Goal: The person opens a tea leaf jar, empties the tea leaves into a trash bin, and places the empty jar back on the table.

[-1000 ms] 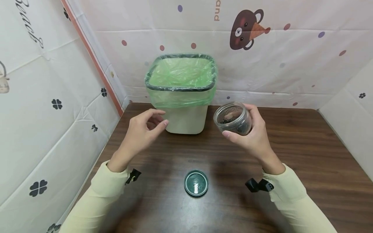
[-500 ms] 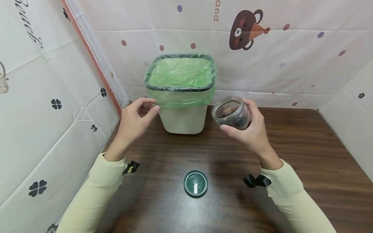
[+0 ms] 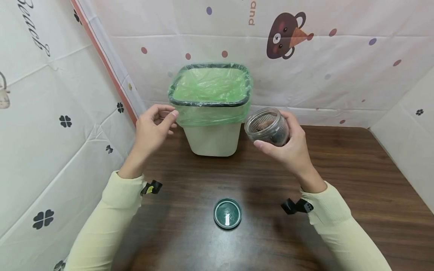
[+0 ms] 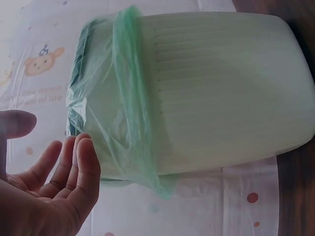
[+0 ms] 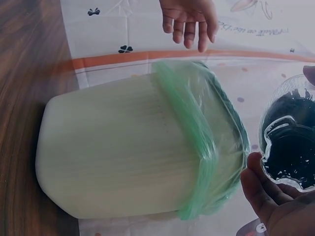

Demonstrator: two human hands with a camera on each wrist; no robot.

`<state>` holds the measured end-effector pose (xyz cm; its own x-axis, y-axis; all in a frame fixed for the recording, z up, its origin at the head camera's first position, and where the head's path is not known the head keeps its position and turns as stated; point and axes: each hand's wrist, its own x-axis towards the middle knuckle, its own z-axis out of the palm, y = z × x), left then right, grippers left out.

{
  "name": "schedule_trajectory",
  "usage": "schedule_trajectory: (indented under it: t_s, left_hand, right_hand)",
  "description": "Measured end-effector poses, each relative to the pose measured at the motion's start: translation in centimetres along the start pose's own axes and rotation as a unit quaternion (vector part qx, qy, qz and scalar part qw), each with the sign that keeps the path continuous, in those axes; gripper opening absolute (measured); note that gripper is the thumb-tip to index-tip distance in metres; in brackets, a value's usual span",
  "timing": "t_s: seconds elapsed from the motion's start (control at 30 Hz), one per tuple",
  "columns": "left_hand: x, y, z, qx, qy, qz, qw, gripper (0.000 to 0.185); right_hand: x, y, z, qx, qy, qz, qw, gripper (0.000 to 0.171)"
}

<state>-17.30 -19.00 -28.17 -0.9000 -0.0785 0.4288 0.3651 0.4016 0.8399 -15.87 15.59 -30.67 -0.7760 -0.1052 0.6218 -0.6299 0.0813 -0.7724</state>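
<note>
My right hand (image 3: 294,152) grips a clear ribbed jar (image 3: 276,132), its uncovered mouth tilted to the left, a little right of the trash bin (image 3: 211,140). Small dark pieces lie inside the jar, seen more closely in the right wrist view, where the jar (image 5: 290,110) is cut off by the edge. My left hand (image 3: 150,130) hovers by the bin's left side, fingers loosely bent and holding nothing. A green bag (image 3: 210,116) lines the bin and folds over its dark rim. On the table lies a round green lid (image 3: 227,213).
The bin stands at the back of the brown wooden table (image 3: 339,169), close to a printed cloth wall (image 3: 305,86). Another cloth wall (image 3: 84,150) runs along the left side. Small black cameras sit at both wrists, over pale yellow sleeves.
My left hand has moved up and to the left, towards the level of the bin's rim. My right hand has raised the jar slightly and shifted it left. The lid stays put.
</note>
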Motion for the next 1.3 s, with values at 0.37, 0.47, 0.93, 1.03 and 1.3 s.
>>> schedule_trajectory:
  t_s: [0.37, 0.47, 0.93, 1.03, 1.3]
  left_hand:
    - [1.6, 0.7, -0.7, -0.053, 0.019, -0.032, 0.9979, 0.026]
    - [1.9, 0.9, -0.9, -0.07, 0.021, -0.035, 0.9968, 0.025]
    - [3.6, 1.5, -1.4, -0.079, 0.037, -0.048, 0.995, 0.027]
    - [3.9, 1.5, -1.4, -0.059, 0.039, -0.057, 0.9959, 0.029]
    - [5.3, 1.3, -1.5, -0.017, 0.041, -0.08, 0.9958, 0.033]
  right_hand:
    - [1.0, -0.4, 0.1, -0.025, 0.006, 0.001, 1.0, 0.075]
    - [1.3, -0.4, 0.2, -0.022, 0.003, 0.007, 1.0, 0.074]
    - [2.4, -3.7, 0.8, -0.044, 0.003, 0.001, 0.999, 0.065]
    - [2.6, -3.6, 0.8, -0.037, 0.006, 0.007, 0.999, 0.065]
    - [3.1, -3.4, 0.6, -0.034, 0.012, 0.018, 0.999, 0.064]
